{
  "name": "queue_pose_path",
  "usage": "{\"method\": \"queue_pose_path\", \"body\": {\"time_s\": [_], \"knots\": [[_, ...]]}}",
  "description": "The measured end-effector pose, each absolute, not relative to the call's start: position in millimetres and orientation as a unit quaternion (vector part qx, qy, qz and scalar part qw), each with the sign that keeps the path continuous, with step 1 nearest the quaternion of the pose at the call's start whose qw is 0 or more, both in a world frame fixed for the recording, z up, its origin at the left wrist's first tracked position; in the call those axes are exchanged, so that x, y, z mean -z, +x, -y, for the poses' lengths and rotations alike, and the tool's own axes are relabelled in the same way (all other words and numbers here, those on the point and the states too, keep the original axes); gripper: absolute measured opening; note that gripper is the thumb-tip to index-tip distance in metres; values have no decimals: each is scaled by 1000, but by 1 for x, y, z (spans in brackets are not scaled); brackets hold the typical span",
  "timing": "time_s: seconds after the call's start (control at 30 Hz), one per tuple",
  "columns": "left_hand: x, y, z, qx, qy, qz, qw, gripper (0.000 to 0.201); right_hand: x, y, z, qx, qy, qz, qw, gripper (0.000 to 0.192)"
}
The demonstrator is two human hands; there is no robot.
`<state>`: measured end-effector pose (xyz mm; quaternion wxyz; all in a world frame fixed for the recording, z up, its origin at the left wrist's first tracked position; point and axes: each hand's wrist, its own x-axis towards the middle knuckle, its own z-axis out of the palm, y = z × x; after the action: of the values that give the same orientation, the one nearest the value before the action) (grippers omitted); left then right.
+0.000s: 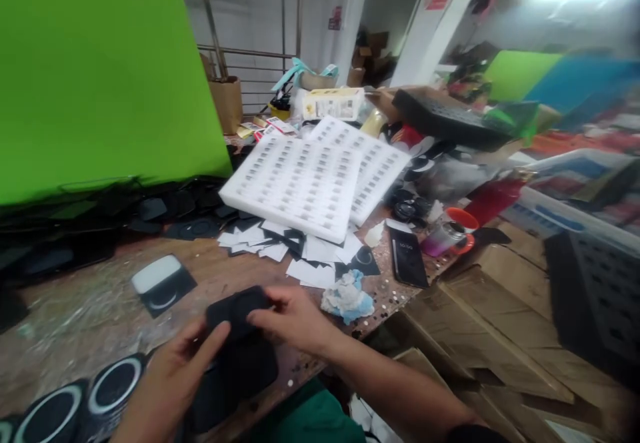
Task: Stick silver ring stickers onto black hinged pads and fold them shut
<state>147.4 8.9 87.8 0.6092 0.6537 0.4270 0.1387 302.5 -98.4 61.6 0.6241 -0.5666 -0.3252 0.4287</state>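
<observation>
Between my two hands is a flat black piece with rounded corners (237, 310). My left hand (183, 356) grips its left side, thumb on top. My right hand (293, 316) pinches its right edge between thumb and fingers. Below it, more flat black pieces (250, 370) lie at the table's near edge. To the left of my left hand are black pieces with white rings (115, 383). A dark card with a white top part (163, 283) lies beyond my left hand. What the held piece is exactly, I cannot tell.
White foam trays (295, 183) with rows of slots rest on scattered white cards (313, 273). A crumpled blue-white tissue (350, 296), a phone (407, 256) and a purple flask (443, 240) are at the right. Cardboard boxes (500, 323) stand beside the table. A green panel (100, 76) rises at left.
</observation>
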Motion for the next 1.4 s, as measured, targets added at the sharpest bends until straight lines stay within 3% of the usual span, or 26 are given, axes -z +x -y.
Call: {"method": "queue_pose_path", "body": {"time_s": [0.07, 0.17, 0.3, 0.37, 0.5, 0.6, 0.83, 0.97, 1.07, 1.17, 1.3, 1.4], "knots": [[-84, 146, 2, -175, 705, -401, 557, 58, -60, 307, 100, -404, -586, 313, 628, 27], [-72, 137, 17, -217, 794, -376, 425, 48, -54, 323, 97, -293, -650, 291, 638, 26], [-54, 128, 40, -140, 903, -303, 269, 39, -37, 334, 83, -274, -702, 344, 560, 25], [-45, 127, 51, -90, 928, -291, 213, 45, -30, 329, 76, -273, -708, 386, 525, 39], [-31, 129, 64, -44, 951, -262, 159, 49, -22, 314, 70, -259, -706, 477, 455, 88], [-25, 128, 66, -31, 957, -239, 164, 51, -25, 311, 71, -249, -715, 528, 385, 102], [-16, 126, 65, -29, 952, -217, 215, 55, -26, 320, 76, -235, -754, 530, 310, 102], [-17, 125, 67, -32, 941, -213, 262, 56, -17, 326, 78, -257, -743, 495, 368, 88], [-26, 122, 70, -40, 926, -199, 320, 54, -17, 332, 81, -316, -718, 440, 436, 65], [-39, 119, 69, -111, 875, -229, 413, 48, -26, 339, 86, -367, -683, 386, 500, 46], [-54, 119, 56, -233, 690, -370, 577, 45, -41, 333, 87, -425, -638, 301, 568, 55], [-59, 117, 42, -195, 479, -379, 767, 57, -48, 311, 82, -427, -611, 261, 613, 60]]}}
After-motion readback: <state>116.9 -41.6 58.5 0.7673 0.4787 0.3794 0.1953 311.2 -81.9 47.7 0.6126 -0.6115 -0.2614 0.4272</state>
